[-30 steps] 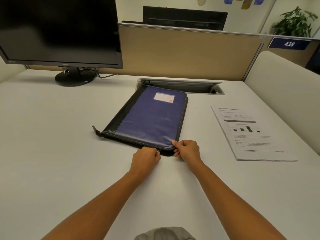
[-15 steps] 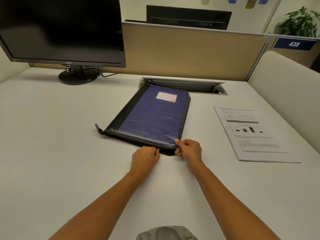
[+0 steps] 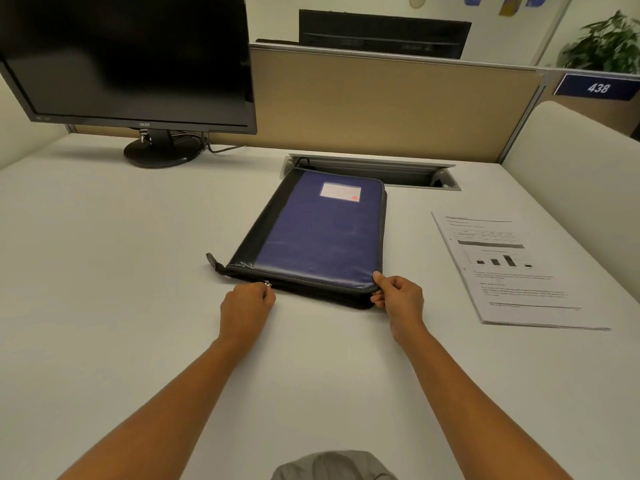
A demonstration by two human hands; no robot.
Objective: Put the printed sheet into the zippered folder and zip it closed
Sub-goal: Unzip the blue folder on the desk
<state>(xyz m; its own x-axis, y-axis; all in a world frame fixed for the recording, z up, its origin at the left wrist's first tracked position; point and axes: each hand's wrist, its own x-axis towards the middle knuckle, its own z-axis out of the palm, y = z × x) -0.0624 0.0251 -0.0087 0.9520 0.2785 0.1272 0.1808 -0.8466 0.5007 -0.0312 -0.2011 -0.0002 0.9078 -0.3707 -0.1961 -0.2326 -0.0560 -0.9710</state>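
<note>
Nearest the counter's [image 3: 104,306] front edge, the zipper pull [image 3: 267,283] is pinched in the closed left hand [image 3: 246,304] at the zippered folder's [image 3: 318,233] near side. The folder's near right corner is gripped by the right hand [image 3: 400,297], thumb on top, fingers curled under. The near seam gapes between the two hands, so unzipping is judged underway. The printed sheet [image 3: 512,268] is seen flat toward the right edge, untouched; loading and zipping remain. Farther back, a monitor [image 3: 131,60] is parked.
</note>
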